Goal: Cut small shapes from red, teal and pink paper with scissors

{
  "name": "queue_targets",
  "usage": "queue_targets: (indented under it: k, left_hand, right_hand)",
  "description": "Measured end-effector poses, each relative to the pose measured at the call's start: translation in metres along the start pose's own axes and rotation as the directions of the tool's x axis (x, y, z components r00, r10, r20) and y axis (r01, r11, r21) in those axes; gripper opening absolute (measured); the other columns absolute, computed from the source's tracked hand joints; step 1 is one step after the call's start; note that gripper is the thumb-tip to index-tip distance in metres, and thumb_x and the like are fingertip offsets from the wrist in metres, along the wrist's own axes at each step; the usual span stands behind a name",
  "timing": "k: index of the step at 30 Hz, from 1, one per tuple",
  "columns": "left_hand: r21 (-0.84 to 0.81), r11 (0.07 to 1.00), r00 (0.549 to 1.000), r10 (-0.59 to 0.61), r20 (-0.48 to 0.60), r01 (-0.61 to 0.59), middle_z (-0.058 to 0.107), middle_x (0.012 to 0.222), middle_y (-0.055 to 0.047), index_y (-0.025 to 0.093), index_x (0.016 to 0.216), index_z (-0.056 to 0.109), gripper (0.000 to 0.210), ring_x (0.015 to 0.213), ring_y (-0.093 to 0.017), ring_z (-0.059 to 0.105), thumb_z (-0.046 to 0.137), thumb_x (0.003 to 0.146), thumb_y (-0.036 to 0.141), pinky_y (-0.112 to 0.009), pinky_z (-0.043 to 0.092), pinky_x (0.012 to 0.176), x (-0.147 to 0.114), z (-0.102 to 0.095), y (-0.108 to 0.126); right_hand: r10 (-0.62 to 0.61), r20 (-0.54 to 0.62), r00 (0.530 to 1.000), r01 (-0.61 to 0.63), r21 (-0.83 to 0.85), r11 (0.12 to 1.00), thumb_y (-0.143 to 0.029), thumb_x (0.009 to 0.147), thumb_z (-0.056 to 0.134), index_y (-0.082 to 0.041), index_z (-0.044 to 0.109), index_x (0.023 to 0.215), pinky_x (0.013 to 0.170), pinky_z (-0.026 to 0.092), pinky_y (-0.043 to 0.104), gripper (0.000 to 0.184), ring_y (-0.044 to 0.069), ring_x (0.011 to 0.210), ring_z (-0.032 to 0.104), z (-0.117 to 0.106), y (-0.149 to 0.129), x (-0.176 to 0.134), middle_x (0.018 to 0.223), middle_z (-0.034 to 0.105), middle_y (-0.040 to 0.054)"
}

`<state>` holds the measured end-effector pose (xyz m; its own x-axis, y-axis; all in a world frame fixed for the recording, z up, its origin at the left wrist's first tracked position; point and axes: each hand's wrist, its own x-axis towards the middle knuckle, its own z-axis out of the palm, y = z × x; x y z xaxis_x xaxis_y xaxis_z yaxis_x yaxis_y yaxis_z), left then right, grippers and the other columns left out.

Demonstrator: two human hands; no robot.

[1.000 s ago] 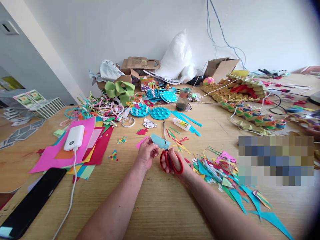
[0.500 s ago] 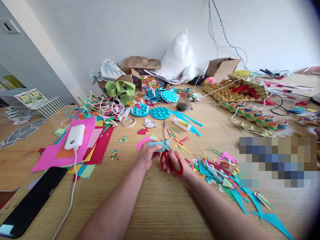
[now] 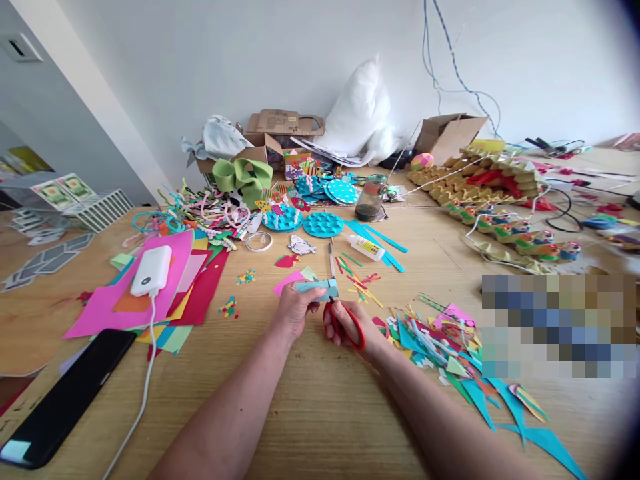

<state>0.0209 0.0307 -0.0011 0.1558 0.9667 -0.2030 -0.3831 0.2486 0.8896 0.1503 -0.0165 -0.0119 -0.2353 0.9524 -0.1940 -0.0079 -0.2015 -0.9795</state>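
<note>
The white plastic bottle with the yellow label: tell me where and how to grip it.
Grip the white plastic bottle across the middle of its yellow label, from above, pinching the long sides. It lies on its side, broad there and tapering at the nozzle end; bright blue paper strips lie close on its far side and might snag a low approach.

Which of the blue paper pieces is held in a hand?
The pale piece in the left hand, by the scissors; the brighter strips and scraps lie on the table.
</note>
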Motion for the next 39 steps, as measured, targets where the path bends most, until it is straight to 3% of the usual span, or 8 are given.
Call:
queue_targets:
  k: [6, 39]
  left_hand:
    - [0.011, 1.0, 1.0, -0.019, -0.001, 0.019, 0.054, 0.051, 0.002, 0.014, 0.054, 0.056, 0.023, 0.044, -0.008, 0.043, 0.075, 0.049, 0.024, -0.022, 0.027, 0.042, -0.0007, 0.0005, 0.0019]
    - [0.027, 0.999, 0.998, -0.031, 0.058, 0.03, 0.051, 0.048, 0.003, 0.015, 0.055, 0.056, 0.021, 0.043, -0.007, 0.041, 0.074, 0.053, 0.026, -0.022, 0.027, 0.043, -0.001, 0.0005, -0.0011]
  right_hand:
    - [-0.007, 0.039, 0.999, 0.006, 0.012, 1.0, -0.079, 0.071, 0.047, -0.015, 0.053, 0.067, 0.034, 0.027, 0.017, 0.064, 0.007, 0.034, 0.045, -0.0026, 0.0012, 0.0009, 0.049, 0.056, -0.0008]
    - [-0.013, -0.023, 1.0, 0.013, -0.021, 1.0, -0.08, 0.071, 0.045, -0.015, 0.053, 0.066, 0.034, 0.029, 0.018, 0.066, 0.007, 0.036, 0.047, -0.0004, -0.001, 0.0011, 0.051, 0.056, 0.0008]
